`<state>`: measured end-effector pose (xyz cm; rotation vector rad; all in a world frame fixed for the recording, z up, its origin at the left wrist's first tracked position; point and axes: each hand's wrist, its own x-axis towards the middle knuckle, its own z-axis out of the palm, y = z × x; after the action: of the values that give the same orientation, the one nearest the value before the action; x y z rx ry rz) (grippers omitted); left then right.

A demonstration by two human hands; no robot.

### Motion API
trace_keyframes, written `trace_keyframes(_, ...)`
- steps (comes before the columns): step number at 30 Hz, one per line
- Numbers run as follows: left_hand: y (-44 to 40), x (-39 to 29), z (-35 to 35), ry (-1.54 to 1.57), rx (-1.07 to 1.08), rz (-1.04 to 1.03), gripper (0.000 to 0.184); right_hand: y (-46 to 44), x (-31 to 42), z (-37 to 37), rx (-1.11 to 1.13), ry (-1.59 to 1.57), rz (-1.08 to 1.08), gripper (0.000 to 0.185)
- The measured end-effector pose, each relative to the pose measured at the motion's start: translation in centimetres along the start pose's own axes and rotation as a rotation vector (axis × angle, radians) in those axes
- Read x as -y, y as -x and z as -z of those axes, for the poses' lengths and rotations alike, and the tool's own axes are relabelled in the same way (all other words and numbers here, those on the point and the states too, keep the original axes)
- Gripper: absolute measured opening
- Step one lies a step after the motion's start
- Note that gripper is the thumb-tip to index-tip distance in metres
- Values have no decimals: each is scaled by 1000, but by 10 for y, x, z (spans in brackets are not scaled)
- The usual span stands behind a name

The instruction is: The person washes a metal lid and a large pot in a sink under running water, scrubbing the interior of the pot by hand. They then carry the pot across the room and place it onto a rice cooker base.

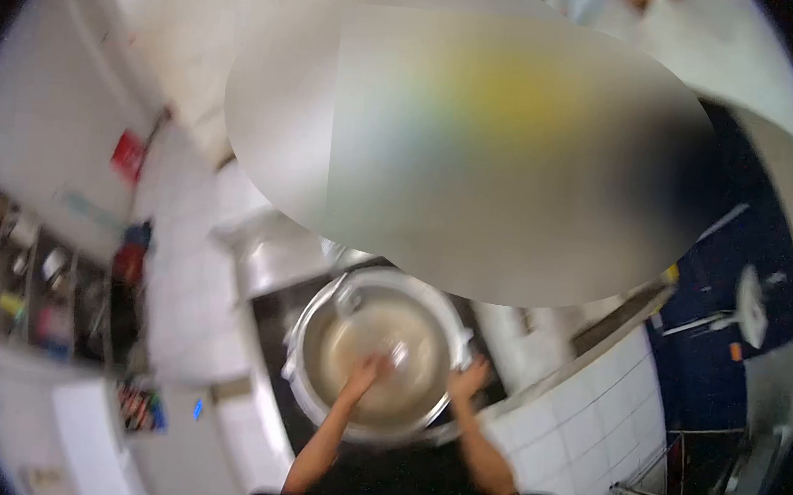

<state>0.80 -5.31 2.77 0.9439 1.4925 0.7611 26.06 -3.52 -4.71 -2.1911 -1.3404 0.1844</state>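
A large round metal pot [298, 385] stands on a dark surface in front of me, with cloudy beige liquid [350, 342] inside. My left hand [367, 373] reaches over the near rim to the liquid; its fingers are smeared by motion, so what they hold, if anything, cannot be made out. At the pot's right rim is my right hand [469, 376], closed on the edge beside a side handle. A small round metal item [348, 300] shows at the far left inside the pot.
Left of the pot runs a white tiled surface [183, 257], with shelves of kitchenware [36, 273] beyond. A metal basin [268, 260] lies behind the pot. On the right are a tiled ledge [579, 424] and a white fan-like object [752, 307]. A large blurred patch hides the upper middle.
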Motion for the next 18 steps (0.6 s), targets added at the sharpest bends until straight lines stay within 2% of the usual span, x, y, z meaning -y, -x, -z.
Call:
trace_keyframes(1, -32, 39, -7, 437, 114, 84, 45, 5, 31, 34, 48, -119, 33, 66)
trace_keyframes(2, -43, 28, -18, 703, 131, 47, 45, 15, 18, 10, -122, -109, 209, 49)
trace_keyframes(3, -34, 1, -15, 745, 41, -26, 50, 27, 1, -23, 28, -247, 132, 24)
trace_keyframes(4, -39, -7, -16, 816, -139, 64, 50, 34, 31, 1, 108, -478, -76, 11)
trace_keyframes(5, -39, -22, -13, 837, -99, 35, 49, 37, 55, 29, 305, -464, -157, 10)
trace_keyframes(6, -38, -31, -11, 856, -73, 22, 48, 46, 30, -13, 268, -612, 16, 11)
trace_keyframes(7, -42, -34, -13, 858, -72, -5, 48, 48, 20, -32, 459, -976, -87, 18)
trace_keyframes(8, -47, -29, -13, 911, -166, -48, 47, 47, 26, -32, 463, -985, -73, 18)
trace_keyframes(9, -50, -23, -10, 962, -262, -89, 45, 52, 30, -31, 576, -1068, -223, 22)
trace_keyframes(10, -43, -25, -6, 961, -271, -99, 45, 57, 31, -32, 692, -1141, -379, 27)
trace_keyframes(12, -37, -35, -6, 921, -205, -84, 43, 58, 29, -34, 857, -1288, -504, 22)
trace_keyframes(15, -42, -27, -6, 923, -204, -127, 43, 55, 33, -34, 910, -1307, -514, 18)
trace_keyframes(18, -60, -10, -1, 992, -263, -150, 42, 51, 40, -36, 866, -1253, -461, 17)
